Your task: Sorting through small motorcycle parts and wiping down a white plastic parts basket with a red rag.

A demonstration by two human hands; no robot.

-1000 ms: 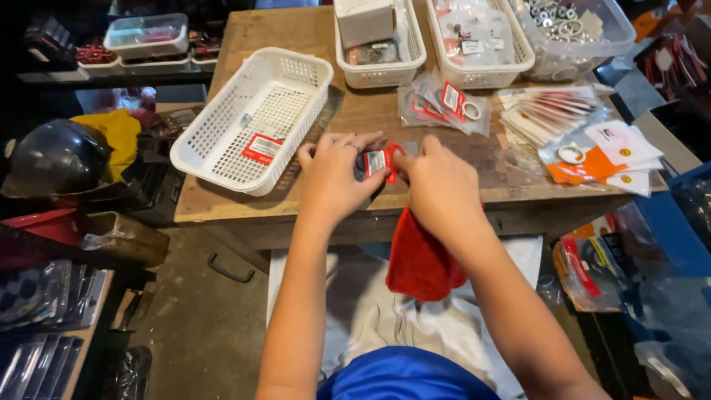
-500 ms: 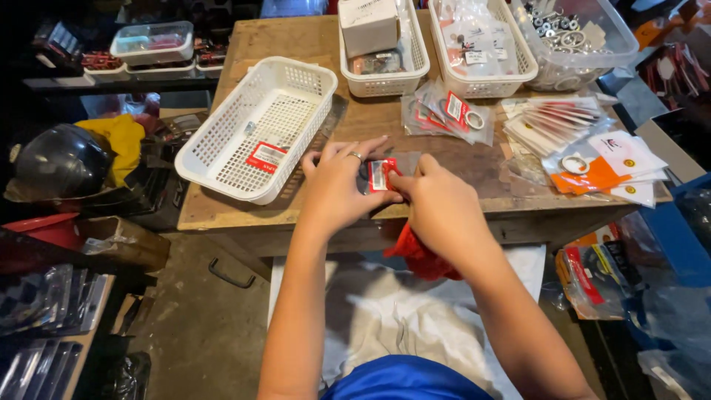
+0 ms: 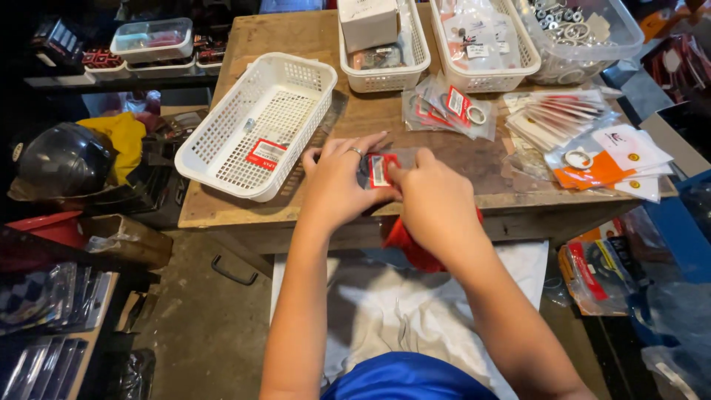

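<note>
Both hands are working together right at the front edge of the wooden workbench [image 3: 296,215]. The left hand [image 3: 337,181] lies flat-ish with fingers spread and pointing up toward the baskets, a ring on one finger, its fingertips pinning the left side of a small clear packet with a red label [image 3: 379,170]. The right hand [image 3: 437,200] is curled over, thumb and forefinger pinched on the packet's right edge, so the packet sits between the two hands, pressed down on the bench top. Both forearms come up from the bottom of the view and angle in toward each other.

The bench is worn, scuffed wood in what looks like a cramped, cluttered workshop with a concrete floor. A red cloth [image 3: 415,248] hangs off the bench edge just under the right wrist, and white fabric covers the person's lap below.

To the left of the hands sits a white slotted basket [image 3: 222,148], tilted over the bench corner, with one red-labelled packet inside. Further back are two more white baskets [image 3: 415,70] holding a box and bagged parts, plus a clear tub of metal rings [image 3: 629,33]. A loose pile of clear packets [image 3: 448,111] lies just behind the hands, and stacks of sleeves and orange cards [image 3: 592,148] sit to the right. A dark helmet [image 3: 63,159] rests off to the left.
</note>
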